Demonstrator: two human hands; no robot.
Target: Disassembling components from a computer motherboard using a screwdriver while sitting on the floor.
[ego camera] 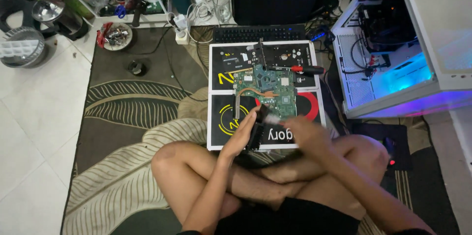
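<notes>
- I count one green printed circuit board (268, 92) with a copper heat pipe, lying flat at frame centre on two black-and-white square boards (221, 122) set one above the other.
- One black ribbed rectangular part (257, 134) sits low of centre, just below the circuit board.
- My left hand (244, 134) has its fingers curled round the left edge of the ribbed part, holding it.
- My right hand (305, 134) is blurred; it holds a small pale object (272, 118) against the top of the ribbed part. I cannot tell how its fingers are set.
- One red-handled screwdriver (302, 69) lies on the upper board, right of centre.
- One black keyboard (259, 33) lies above the boards.
- Containers: one round shallow dish (117, 36), upper left, holds small mixed bits; one white open computer case (393, 53), upper right, holds cabling and glows blue inside.
- One brown leaf-patterned woven rug (128, 107) lies beneath everything.
</notes>
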